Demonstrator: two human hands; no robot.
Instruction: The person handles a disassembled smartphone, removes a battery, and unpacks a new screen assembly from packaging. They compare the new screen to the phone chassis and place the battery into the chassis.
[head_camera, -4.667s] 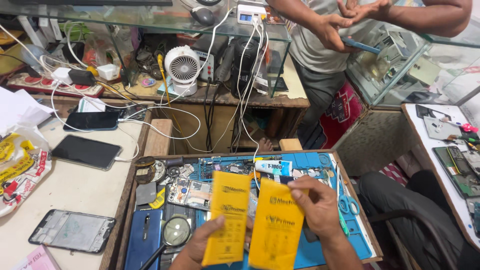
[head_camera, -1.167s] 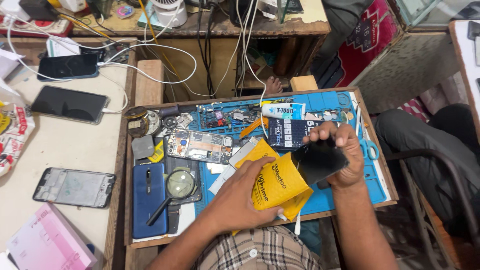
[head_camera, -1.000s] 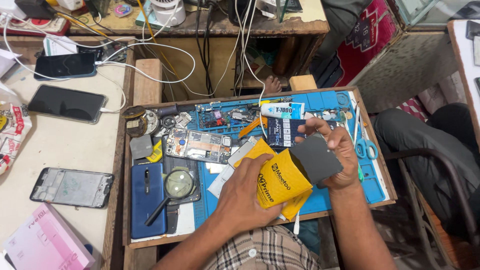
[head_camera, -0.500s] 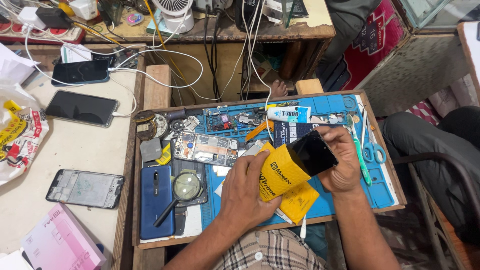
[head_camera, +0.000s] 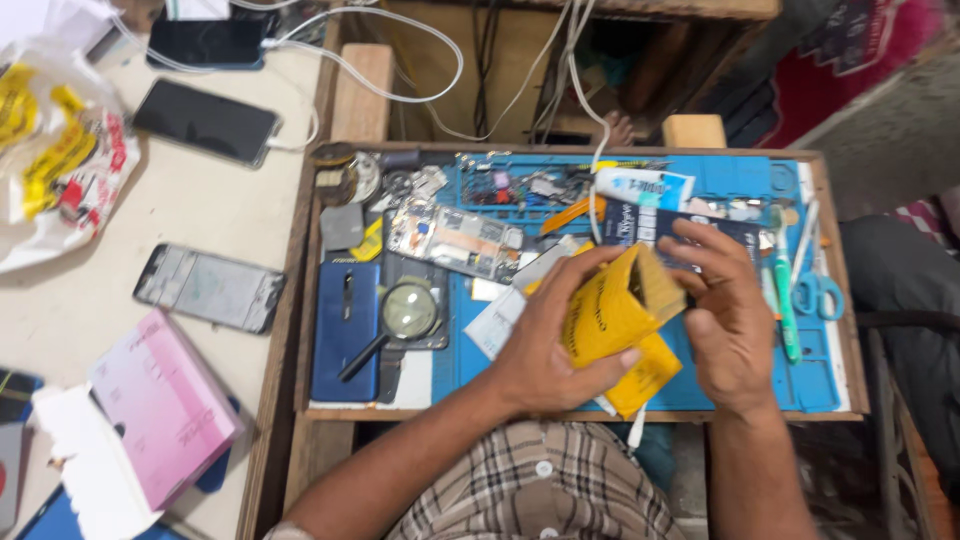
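Note:
My left hand (head_camera: 550, 335) grips a yellow paper packet (head_camera: 605, 320) above the blue work mat (head_camera: 460, 365). The packet's open mouth points up and to the right. My right hand (head_camera: 728, 325) is at that mouth, thumb and fingertips on its edge. The black part it held earlier is out of sight. A second yellow packet (head_camera: 648, 372) lies under the first, partly hidden by it.
On the wooden tray (head_camera: 300, 300) lie a blue phone (head_camera: 345, 330), a magnifying glass (head_camera: 410, 310), an opened phone body (head_camera: 455, 240), a white tube (head_camera: 640, 187), a green-handled tool (head_camera: 785, 300) and scissors (head_camera: 820, 295). On the table to the left are two dark phones (head_camera: 205, 120), a bare phone frame (head_camera: 210, 288) and a pink box (head_camera: 160, 400).
The black part that my right hand held beside the packet is no longer visible. My right hand now sits at the packet's mouth. The camera has tilted down and closer.

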